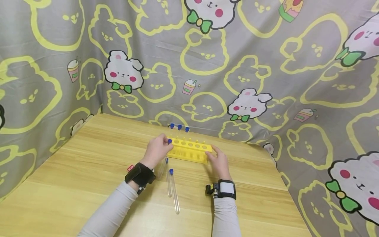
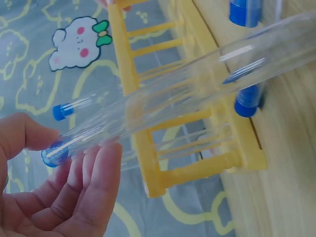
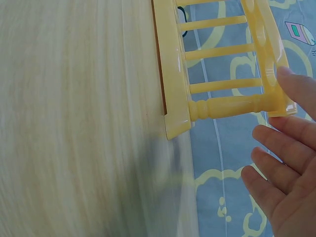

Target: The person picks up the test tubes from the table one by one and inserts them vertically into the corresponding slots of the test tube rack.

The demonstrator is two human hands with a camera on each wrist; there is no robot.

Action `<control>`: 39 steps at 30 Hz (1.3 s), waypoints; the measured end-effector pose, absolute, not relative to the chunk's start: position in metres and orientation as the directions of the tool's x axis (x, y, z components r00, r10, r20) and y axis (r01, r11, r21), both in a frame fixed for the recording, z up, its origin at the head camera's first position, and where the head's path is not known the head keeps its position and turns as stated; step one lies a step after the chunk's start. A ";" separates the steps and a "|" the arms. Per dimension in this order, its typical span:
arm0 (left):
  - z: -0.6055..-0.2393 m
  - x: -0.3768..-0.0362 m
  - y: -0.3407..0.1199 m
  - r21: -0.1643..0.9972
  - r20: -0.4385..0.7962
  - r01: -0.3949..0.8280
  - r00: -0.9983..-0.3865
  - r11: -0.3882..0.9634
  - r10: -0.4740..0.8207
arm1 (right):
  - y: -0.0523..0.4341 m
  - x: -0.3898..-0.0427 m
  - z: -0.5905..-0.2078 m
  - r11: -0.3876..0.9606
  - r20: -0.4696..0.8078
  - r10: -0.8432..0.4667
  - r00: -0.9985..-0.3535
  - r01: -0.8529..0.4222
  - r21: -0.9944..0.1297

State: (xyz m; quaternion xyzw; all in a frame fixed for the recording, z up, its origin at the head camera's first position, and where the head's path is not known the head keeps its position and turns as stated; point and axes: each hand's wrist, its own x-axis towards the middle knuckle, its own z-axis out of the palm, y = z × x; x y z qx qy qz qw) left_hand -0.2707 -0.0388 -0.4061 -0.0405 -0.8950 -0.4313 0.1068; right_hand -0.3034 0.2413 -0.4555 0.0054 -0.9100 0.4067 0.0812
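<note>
A yellow test-tube rack [image 1: 189, 152] stands on the wooden table [image 1: 88, 171] near its far edge. My left hand [image 1: 165, 143] pinches a clear test tube [image 2: 197, 69] close to its blue cap [image 2: 53, 154], at the rack's left end [image 2: 150, 168]; the tube slants down toward the table. My right hand [image 1: 214, 156] has straight fingers [image 3: 281, 143] that touch the rack's right end [image 3: 175, 74]. Three blue-capped tubes [image 1: 179, 126] stand in the rack's back row.
Two more capped tubes [image 1: 173, 187] lie on the table between my forearms, pointing toward me. A grey cartoon-print curtain [image 1: 266, 65] closes off the table's back and sides. The table's right edge runs close beside my right arm.
</note>
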 end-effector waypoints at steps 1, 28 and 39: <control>-0.404 -0.270 -0.038 0.764 0.238 0.174 -0.971 0.622 -0.021 | 0.241 -0.303 -0.455 0.666 0.150 0.058 -0.987 -0.073 -0.742; -0.354 -0.275 0.016 0.678 0.651 0.572 -0.759 0.462 -0.016 | 0.242 -0.308 -0.461 0.672 0.175 0.048 -0.983 -0.098 -0.734; -0.358 -0.289 0.030 0.616 0.749 0.660 -0.660 0.429 -0.060 | 0.243 -0.306 -0.460 0.669 0.164 0.047 -0.985 -0.091 -0.737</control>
